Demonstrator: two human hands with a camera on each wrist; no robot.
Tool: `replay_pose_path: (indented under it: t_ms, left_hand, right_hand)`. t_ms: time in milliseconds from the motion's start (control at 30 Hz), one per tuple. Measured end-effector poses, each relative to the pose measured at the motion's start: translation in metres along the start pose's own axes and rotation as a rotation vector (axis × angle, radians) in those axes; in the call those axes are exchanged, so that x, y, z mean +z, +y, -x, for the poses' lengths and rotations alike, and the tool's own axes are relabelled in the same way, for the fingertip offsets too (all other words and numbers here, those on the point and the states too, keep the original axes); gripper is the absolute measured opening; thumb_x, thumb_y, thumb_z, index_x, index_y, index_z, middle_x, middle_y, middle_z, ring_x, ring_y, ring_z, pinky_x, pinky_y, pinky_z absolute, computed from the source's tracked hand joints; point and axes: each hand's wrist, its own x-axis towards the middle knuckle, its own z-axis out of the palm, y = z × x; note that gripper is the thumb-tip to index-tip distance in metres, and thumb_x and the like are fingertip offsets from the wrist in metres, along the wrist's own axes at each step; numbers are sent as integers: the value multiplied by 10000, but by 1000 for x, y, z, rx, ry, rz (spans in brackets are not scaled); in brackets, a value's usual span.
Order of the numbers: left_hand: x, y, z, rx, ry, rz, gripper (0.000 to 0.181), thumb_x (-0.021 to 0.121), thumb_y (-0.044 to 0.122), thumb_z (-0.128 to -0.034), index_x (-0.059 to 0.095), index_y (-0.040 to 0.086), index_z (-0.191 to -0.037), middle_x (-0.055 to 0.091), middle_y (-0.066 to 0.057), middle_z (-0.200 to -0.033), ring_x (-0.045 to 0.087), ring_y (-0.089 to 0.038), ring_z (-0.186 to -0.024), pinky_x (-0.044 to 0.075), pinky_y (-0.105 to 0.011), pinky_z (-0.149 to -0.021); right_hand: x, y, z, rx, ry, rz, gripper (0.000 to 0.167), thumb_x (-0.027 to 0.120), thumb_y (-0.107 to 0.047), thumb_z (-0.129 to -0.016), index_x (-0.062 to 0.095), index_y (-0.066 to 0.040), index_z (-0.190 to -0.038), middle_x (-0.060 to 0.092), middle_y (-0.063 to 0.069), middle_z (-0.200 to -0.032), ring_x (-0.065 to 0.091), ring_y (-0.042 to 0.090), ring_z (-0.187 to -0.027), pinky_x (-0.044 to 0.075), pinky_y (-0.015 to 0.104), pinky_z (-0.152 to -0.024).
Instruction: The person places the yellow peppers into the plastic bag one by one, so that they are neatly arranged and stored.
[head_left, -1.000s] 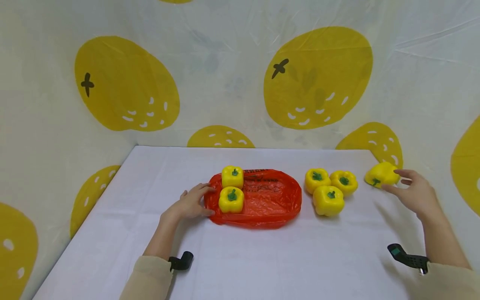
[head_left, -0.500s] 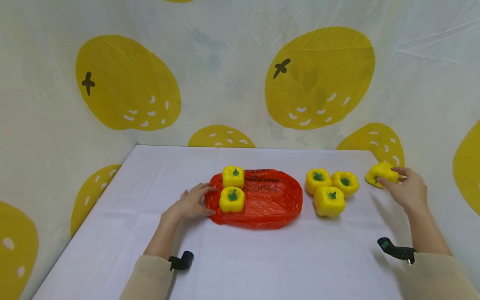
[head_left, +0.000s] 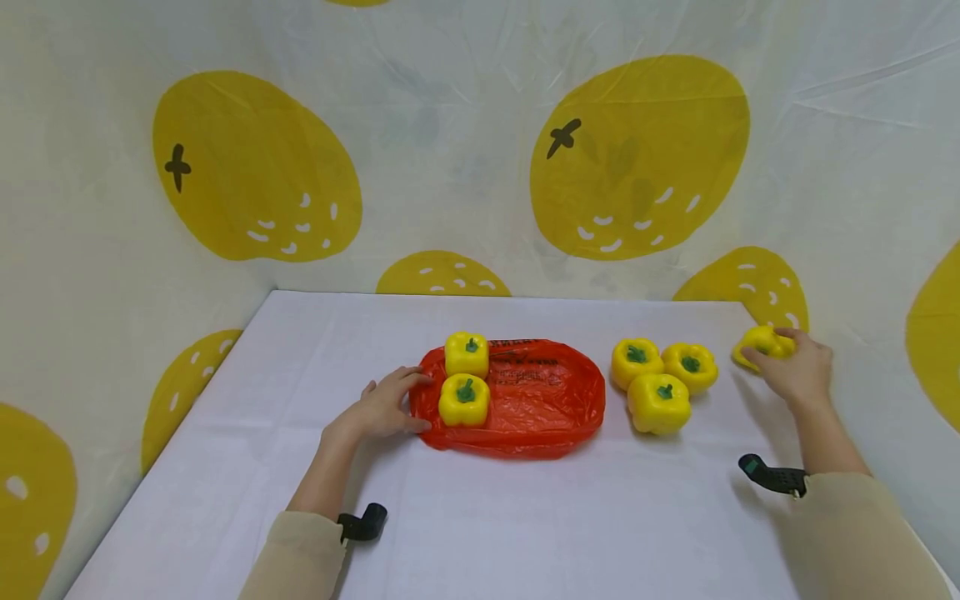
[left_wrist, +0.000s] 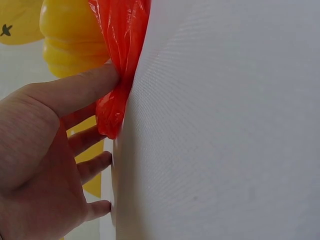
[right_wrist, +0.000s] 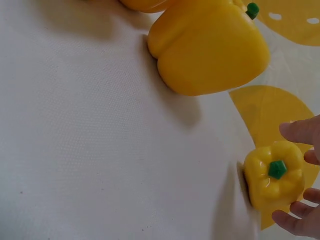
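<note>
Three yellow bell peppers form a cluster right of the red plastic bag [head_left: 547, 408]: a front pepper [head_left: 658, 403], a back-left pepper [head_left: 630, 373] and a back-right pepper [head_left: 697, 379]. On the bag's left part sit two others, a rear pepper [head_left: 459, 362] and a near pepper [head_left: 456, 412]. My left hand [head_left: 381, 407] rests at the bag's left end, its thumb [left_wrist: 92, 84] touching the plastic and its other fingers spread, fairly straight. At the far right, the thumb and curled fingers of my right hand [head_left: 804, 371] are around a single yellow pepper [right_wrist: 272, 195], still on the table.
A white cloth covers the table [head_left: 570, 517]. A pale curtain [head_left: 450, 150] printed with large yellow fruit hangs behind it and at both sides. Black wrist devices sit at each cuff.
My right hand has shifted left and closed in around the far-right pepper, which has tipped so its stem end faces more upward. The left hand, bag and other peppers are unchanged.
</note>
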Motion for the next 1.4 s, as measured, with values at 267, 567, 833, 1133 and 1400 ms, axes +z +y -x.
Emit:
replay_pose_path:
  t_ms: [267, 567, 833, 1133, 1400]
  left_hand:
    - [0, 0, -1, -16, -5, -8, 721, 848, 258, -829, 535, 152, -1470, 380, -158, -1593, 271, -380, -1494, 76, -725, -1165]
    - [1, -1, 0, -3, -5, -7, 714, 845, 254, -827, 541, 136, -1463, 380, -171, -1590, 261, -398, -1494, 72, -736, -1158]
    - [1, -1, -2, -13, 0, -7, 720, 849, 263, -827, 540, 149, -1467, 381, -157, -1593, 269, -381, -1495, 72, -728, -1163]
    - [1, -2, -2, -12, -6, -13, 715, 845, 277, -838, 535, 163, -1472, 378, -150, -1596, 269, -377, -1496, 87, -732, -1160]
    - [1, -1, -2, -4, -4, -13, 707, 844, 275, -838, 540, 160, -1466, 382, -151, -1593, 275, -377, -1493, 86, -735, -1159]
  right_hand:
    - [7, 2, -10, 31, 31, -6, 801, 611, -474, -989, 325, 79, -1492, 135, 436, -1508, 209, 587, -1344, 296, 681, -1096]
    - [16, 6, -17, 45, 136, -39, 625, 620, -353, -983, 411, 106, -1353, 226, 386, -1461, 278, 538, -1323, 348, 595, -1039]
    - [16, 6, -14, -8, 75, -20, 661, 622, -306, -986, 363, 121, -1419, 275, 388, -1410, 330, 529, -1233, 382, 620, -1025]
    - [14, 13, -10, -34, 3, -64, 721, 633, -272, -998, 277, 90, -1510, 207, 421, -1514, 288, 563, -1307, 302, 675, -1126]
    - [11, 18, -9, -39, -8, -109, 876, 651, -316, -992, 132, 118, -1548, 210, 438, -1536, 290, 587, -1363, 283, 674, -1135]
